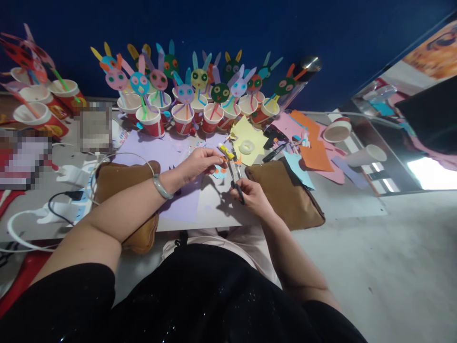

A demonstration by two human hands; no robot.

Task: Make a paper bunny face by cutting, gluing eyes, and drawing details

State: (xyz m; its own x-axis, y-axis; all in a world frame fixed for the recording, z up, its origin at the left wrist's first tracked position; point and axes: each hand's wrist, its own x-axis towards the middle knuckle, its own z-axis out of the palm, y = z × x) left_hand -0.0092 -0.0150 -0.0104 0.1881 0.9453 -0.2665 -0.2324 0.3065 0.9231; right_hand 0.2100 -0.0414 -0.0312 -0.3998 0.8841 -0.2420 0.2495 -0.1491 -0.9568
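Note:
My right hand (252, 194) is closed round the black handles of a pair of scissors (238, 190), blades pointing away from me. Close to the blades, my left hand (202, 163) pinches a small piece of orange paper (223, 160). Just beyond the fingertips lies a small yellow object (226, 151) whose kind I cannot make out. Under the hands, a light blue paper disc (219, 172) with orange spots rests on the table. A roll of clear tape (246, 147) sits on a yellow paper sheet (257, 157). Purple paper (185, 202) lies beneath my left forearm.
Red paper cups (150, 123) with colourful paper rabbits stand along the back wall. Brown pouches (285, 193) flank the hands. Orange sheets (316, 155), a black marker (274, 152) and a tipped white cup (367, 156) lie right; a power strip (84, 202) and cables lie left.

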